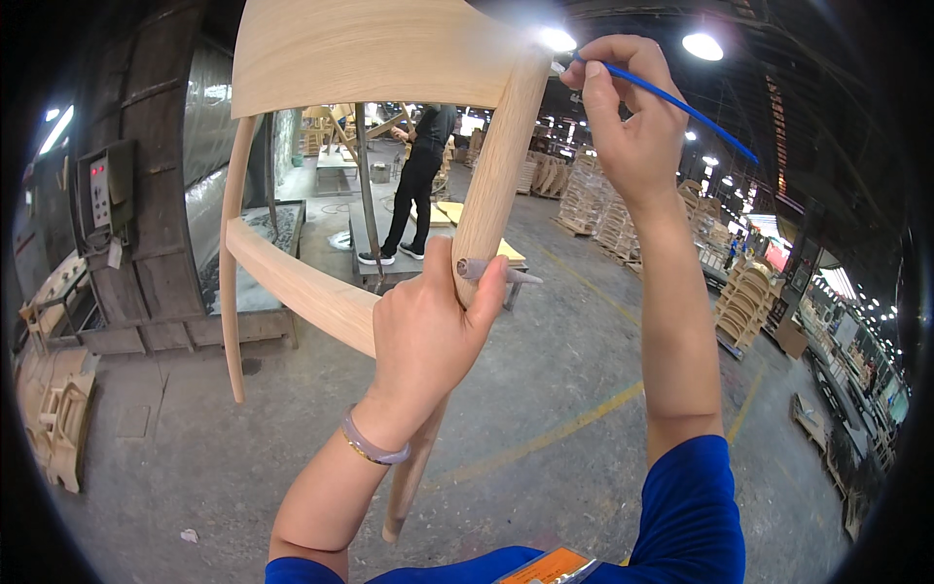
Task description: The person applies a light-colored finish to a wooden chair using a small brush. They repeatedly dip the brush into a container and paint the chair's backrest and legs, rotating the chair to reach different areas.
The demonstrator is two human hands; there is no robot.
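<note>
A pale, unpainted wooden chair frame (pixel 331 68) rises before me, with a broad curved back panel, slim legs and a curved rail. My left hand (pixel 428 307) is closed round its near right leg, about mid-height. Thumb and fingers of that hand also keep a tapered grey-brown roll (pixel 501 273), resembling rolled sandpaper, across the wood. Up at the right, beside the end of the back panel, my right hand (pixel 632 112) pinches a thin blue stick (pixel 691 112), shaped like a slender brush handle. Its working tip is lost near the fingers and lamp glare.
A person in dark clothes (pixel 423 180) stands beyond the frame, near a low table (pixel 365 238). At left are a metal booth (pixel 146 243) and a control box (pixel 102 195). Stacked wooden parts (pixel 749 302) line the right. Yellow lines (pixel 584 417) cross the concrete floor.
</note>
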